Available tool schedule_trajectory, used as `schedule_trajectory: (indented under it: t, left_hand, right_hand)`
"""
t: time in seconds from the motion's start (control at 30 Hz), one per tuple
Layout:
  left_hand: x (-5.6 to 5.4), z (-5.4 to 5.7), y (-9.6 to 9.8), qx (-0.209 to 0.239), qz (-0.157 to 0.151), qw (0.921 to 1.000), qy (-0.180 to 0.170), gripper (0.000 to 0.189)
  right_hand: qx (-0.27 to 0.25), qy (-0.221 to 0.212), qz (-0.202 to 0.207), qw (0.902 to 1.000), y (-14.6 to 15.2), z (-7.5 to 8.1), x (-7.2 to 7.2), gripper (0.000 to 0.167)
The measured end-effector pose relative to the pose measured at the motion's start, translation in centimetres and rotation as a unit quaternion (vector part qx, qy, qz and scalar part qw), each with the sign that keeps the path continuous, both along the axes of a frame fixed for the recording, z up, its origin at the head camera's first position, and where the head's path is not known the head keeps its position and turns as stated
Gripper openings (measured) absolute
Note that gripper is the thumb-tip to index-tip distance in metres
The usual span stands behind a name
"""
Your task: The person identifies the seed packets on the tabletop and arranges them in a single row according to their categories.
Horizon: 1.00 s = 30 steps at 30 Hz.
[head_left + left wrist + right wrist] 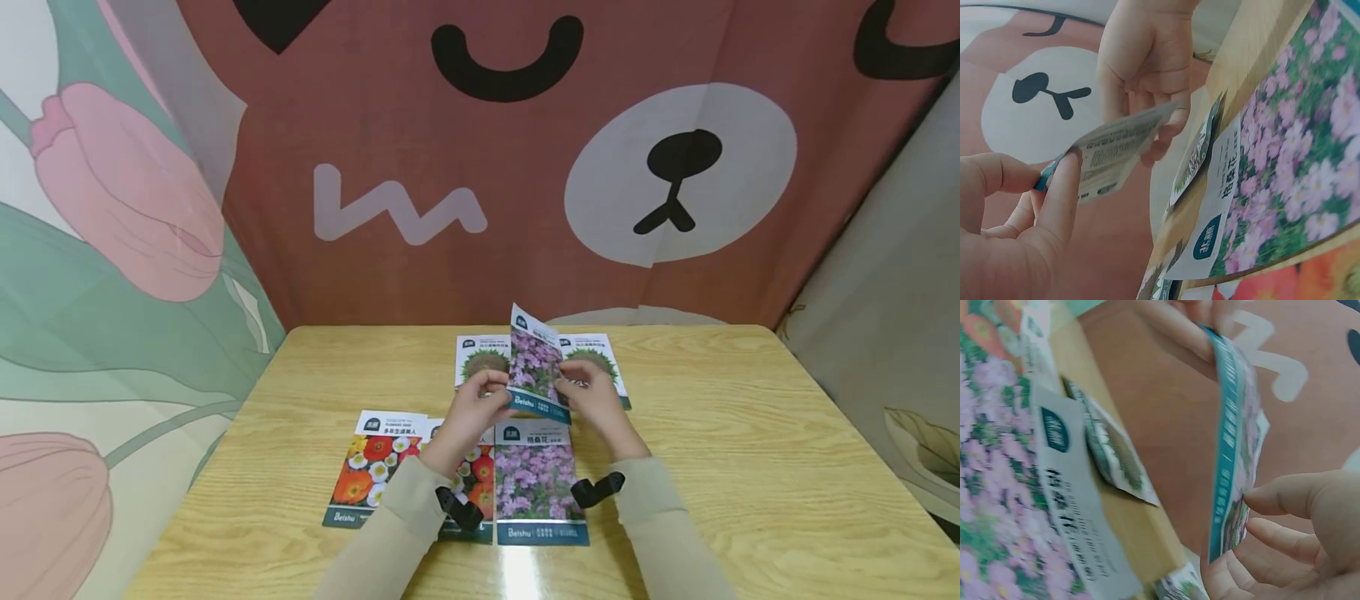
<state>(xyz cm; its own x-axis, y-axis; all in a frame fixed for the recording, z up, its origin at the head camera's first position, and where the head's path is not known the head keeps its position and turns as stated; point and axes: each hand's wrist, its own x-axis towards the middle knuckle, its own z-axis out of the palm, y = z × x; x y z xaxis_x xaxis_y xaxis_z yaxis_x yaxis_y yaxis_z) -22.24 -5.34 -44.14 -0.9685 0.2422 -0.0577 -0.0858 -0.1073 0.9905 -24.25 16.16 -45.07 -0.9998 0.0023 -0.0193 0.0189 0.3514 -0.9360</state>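
Note:
Raised above the table, a purple-flower seed packet (534, 367) is held up between both hands. My left hand (476, 408) pinches its lower left corner between thumb and fingers; the left wrist view shows the printed back of the packet (1116, 150). At the opposite edge my right hand (596, 400) pinches with thumb and fingers, as the right wrist view shows beside the teal strip of the packet (1229, 444). Below lies a matching purple-flower packet (536, 483). Beyond the hands are two cactus-picture packets, one at left (480, 358) and one at right (600, 358).
Two poppy-picture packets lie at the front left, one outer (367, 467) and one partly hidden under my left forearm (480, 475). The wooden table (720, 450) ends at a curtain (420, 275) printed with a bear face.

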Motion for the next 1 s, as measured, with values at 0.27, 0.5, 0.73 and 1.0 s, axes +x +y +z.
schedule_trajectory:
  t: [0.27,0.5,0.73,1.0]
  left_hand:
    - [1.6,-0.2,-0.2,0.022,-0.051,0.9980,-0.030,0.027]
    - [2.5,-0.4,0.0,0.028,-0.084,0.9952,-0.043,0.022]
    - [3.2,-0.6,0.7,-0.031,-0.067,0.9963,-0.044,0.020]
    - [4.4,-0.5,2.4,-0.064,-0.080,0.9942,-0.032,0.013]
  right_hand:
    - [-0.038,-0.006,0.003,0.9993,2.4,1.6,0.6,0.050]
    - [-0.036,-0.008,0.015,0.9992,4.6,2.8,1.3,0.057]
    - [-0.021,-0.023,0.040,0.9987,6.2,3.3,2.2,0.062]
    - [0.005,-0.020,0.050,0.9985,8.0,3.8,2.6,0.063]
